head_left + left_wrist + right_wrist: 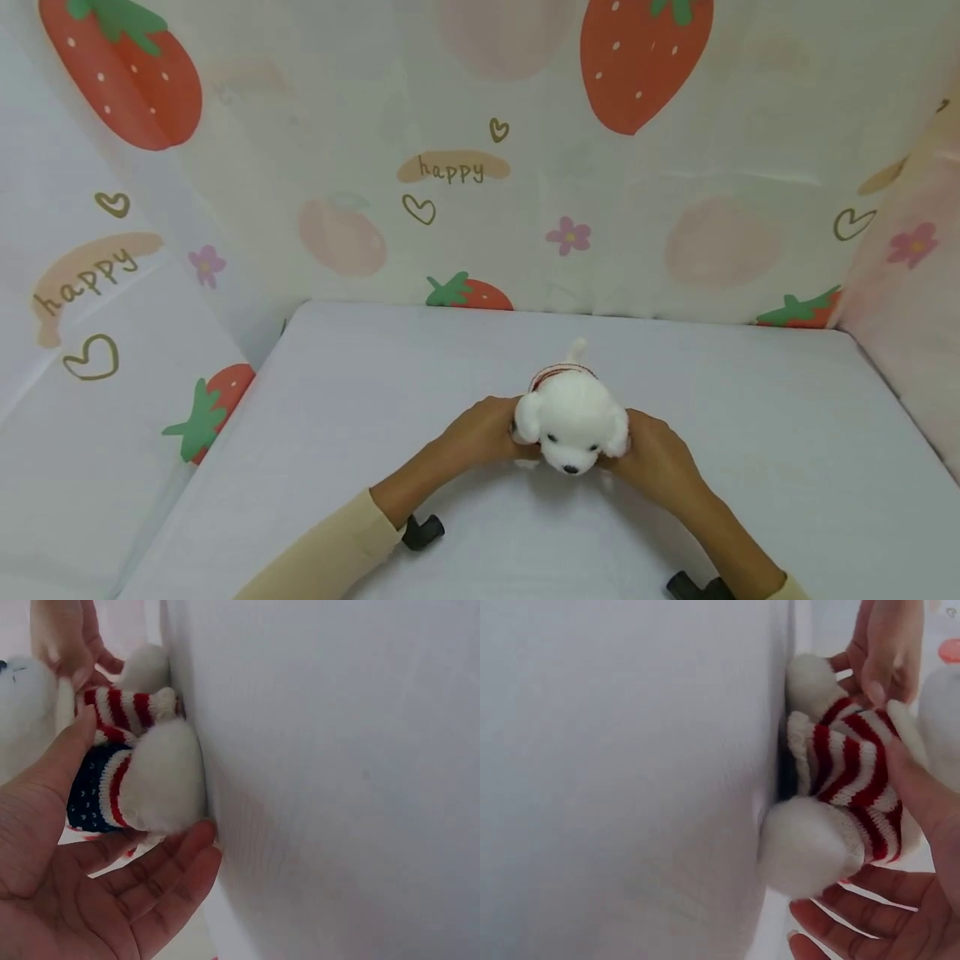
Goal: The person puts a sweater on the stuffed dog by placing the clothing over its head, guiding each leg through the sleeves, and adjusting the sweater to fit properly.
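A white plush dog (572,417) in a red-and-white striped sweater with a blue dotted patch stands on the white table (750,433), facing me. My left hand (483,433) touches its left side and my right hand (652,458) its right side. In the left wrist view the left hand (97,855) lies open-palmed, thumb along the sweater and fingers under a white paw of the dog (150,780). In the right wrist view the right hand (915,885) mirrors this around the dog (840,787), thumb on the stripes, fingers loosely below the paw.
Fabric walls printed with strawberries, hearts and "happy" (450,167) close in the table at the back, left and right. Black wrist mounts (423,532) sit under both forearms near the front edge. Bare white tabletop (337,787) stretches on either side of the toy.
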The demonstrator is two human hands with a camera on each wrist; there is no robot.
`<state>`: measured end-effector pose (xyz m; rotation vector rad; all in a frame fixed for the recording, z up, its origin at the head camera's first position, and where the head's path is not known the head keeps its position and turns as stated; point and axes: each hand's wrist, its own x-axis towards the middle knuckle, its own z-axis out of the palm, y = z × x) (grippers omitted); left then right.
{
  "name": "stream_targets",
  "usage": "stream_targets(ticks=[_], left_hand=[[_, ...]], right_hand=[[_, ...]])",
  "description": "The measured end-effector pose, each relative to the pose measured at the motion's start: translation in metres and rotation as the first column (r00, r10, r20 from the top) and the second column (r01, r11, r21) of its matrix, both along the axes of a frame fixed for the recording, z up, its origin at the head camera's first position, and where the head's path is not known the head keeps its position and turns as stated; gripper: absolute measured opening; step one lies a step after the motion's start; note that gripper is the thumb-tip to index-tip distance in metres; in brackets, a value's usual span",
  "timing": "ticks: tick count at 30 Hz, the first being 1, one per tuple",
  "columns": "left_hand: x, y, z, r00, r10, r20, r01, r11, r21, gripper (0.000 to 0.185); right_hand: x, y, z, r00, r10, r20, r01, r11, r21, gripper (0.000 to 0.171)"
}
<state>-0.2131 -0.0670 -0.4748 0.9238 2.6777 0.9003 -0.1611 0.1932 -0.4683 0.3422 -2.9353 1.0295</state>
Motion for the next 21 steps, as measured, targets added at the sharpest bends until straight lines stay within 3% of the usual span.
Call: stream_targets(ticks=[7,16,21], left_hand=[[0.0,0.0,-0.001,0.999,-0.006,0.031,0.005,1.0,0.022,0.045],[-0.002,-0.001,-0.002,0.999,0.005,0.053,-0.005,1.0,-0.001,0.036],[-0.004,-0.005,-0.004,0.996,0.037,0.076,-0.037,0.999,-0.001,0.047]], right_hand=[[0.002,0.005,0.0,0.999,-0.035,0.0,0.035,0.999,-0.009,0.032],[-0.007,0.01,-0.011,0.997,0.047,-0.069,-0.053,0.994,-0.092,0.028],[-0.011,0.009,-0.013,0.997,0.043,-0.069,-0.05,0.993,-0.103,0.025]])
